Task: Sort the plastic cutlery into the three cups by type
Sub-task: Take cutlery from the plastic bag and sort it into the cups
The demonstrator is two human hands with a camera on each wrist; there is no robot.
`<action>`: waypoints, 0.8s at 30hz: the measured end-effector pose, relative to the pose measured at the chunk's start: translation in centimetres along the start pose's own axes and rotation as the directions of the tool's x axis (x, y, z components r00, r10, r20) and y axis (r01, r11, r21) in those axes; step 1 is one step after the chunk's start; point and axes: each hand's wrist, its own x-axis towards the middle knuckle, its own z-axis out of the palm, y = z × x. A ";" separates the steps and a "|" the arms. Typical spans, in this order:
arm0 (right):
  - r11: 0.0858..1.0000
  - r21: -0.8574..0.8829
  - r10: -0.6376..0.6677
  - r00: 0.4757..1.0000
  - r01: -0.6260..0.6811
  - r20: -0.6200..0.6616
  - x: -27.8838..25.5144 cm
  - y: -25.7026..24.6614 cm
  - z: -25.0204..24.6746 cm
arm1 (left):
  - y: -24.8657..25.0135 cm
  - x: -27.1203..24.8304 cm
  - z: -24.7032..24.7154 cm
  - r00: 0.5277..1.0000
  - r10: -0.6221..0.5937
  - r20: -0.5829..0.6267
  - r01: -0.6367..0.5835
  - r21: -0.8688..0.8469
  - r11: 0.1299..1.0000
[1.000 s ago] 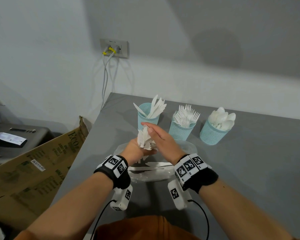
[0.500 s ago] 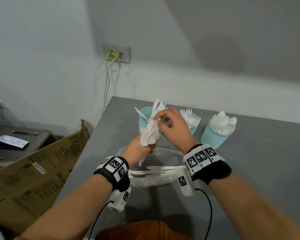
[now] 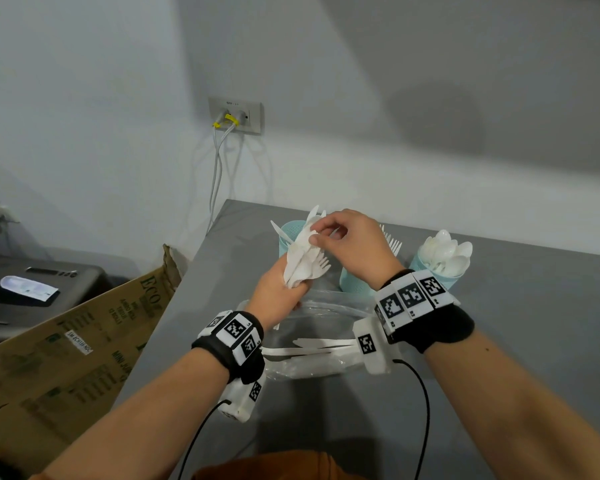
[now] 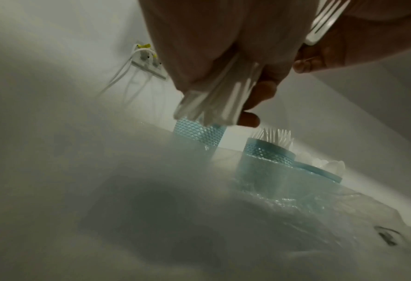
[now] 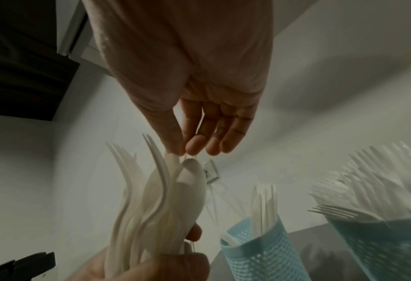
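Observation:
My left hand (image 3: 289, 289) grips a bundle of white plastic cutlery (image 3: 303, 259) by the handles, upright, in front of the cups. Forks and a spoon (image 5: 192, 182) show in the bundle. My right hand (image 3: 314, 236) pinches the top of one piece between thumb and forefinger (image 5: 179, 153); its type is unclear. Three teal mesh cups stand in a row behind: the knife cup (image 3: 290, 233), the fork cup (image 3: 352, 282) half hidden by my right hand, and the spoon cup (image 3: 442, 268). In the left wrist view my fingers (image 4: 263, 91) wrap the handles (image 4: 214, 106).
A clear plastic bag (image 3: 326, 323) with more white cutlery (image 3: 321, 344) lies on the grey table (image 3: 499, 341) under my wrists. A cardboard box (image 3: 70, 341) stands off the table's left edge. Cables hang from a wall socket (image 3: 235, 116).
Both hands have risen with the bundle. My right hand has moved from beside the bundle up to its top and now pinches one piece there.

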 end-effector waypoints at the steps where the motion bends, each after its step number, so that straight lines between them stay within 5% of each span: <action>1: 0.999 0.021 0.023 1.000 -0.024 0.017 0.1 -0.1 -0.1 | 0.1 -0.1 0.0 1.000 0.002 -0.006 -0.002 0.005 1.000; 11: 0.958 0.251 0.136 0.990 -0.140 0.033 1.0 -0.7 -1.1 | 0.6 0.5 -0.1 0.999 -0.041 0.015 0.042 -0.079 0.996; 24: 0.949 0.314 0.075 0.990 -0.034 -0.122 1.8 -1.5 -0.6 | 0.3 1.8 -0.8 0.999 0.048 -0.008 -0.048 -0.071 0.996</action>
